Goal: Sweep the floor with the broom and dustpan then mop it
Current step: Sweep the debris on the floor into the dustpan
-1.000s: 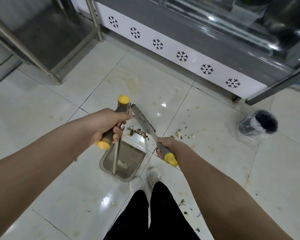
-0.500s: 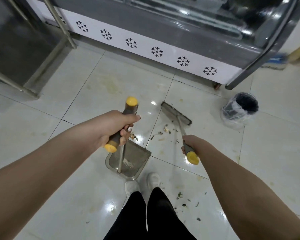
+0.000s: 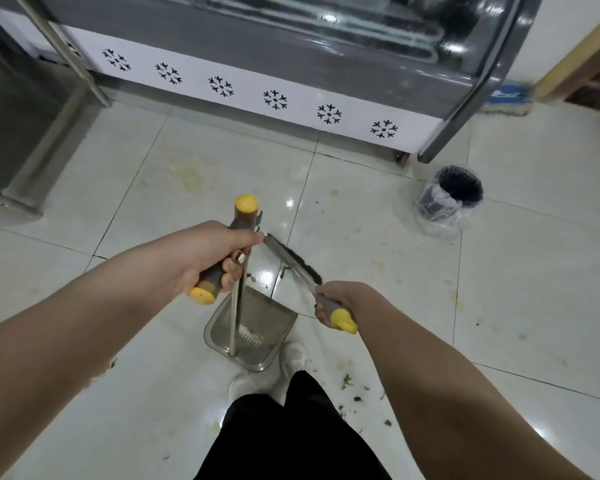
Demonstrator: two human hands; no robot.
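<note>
Sweeping is in hand; the left hand (image 3: 208,261) curls round the upright handle of the clear grey plastic dustpan (image 3: 274,320), resting on the white tiled floor (image 3: 153,188) at frame centre; the right hand (image 3: 340,299) grips the black-bristled, yellow-capped broom (image 3: 297,261) just beyond it; green scraps (image 3: 357,398) at lower right likely want gathering next.

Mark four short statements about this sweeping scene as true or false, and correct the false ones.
1. The left grip holds the long handle of the dustpan. True.
2. The right grip holds nothing. False: it grips the handle of the broom.
3. The plastic-lined bin lies tipped on its side. False: it stands upright on the floor, apart from the broom.
4. Loose debris lies on the tiles to the right of the shoes. True.
</note>
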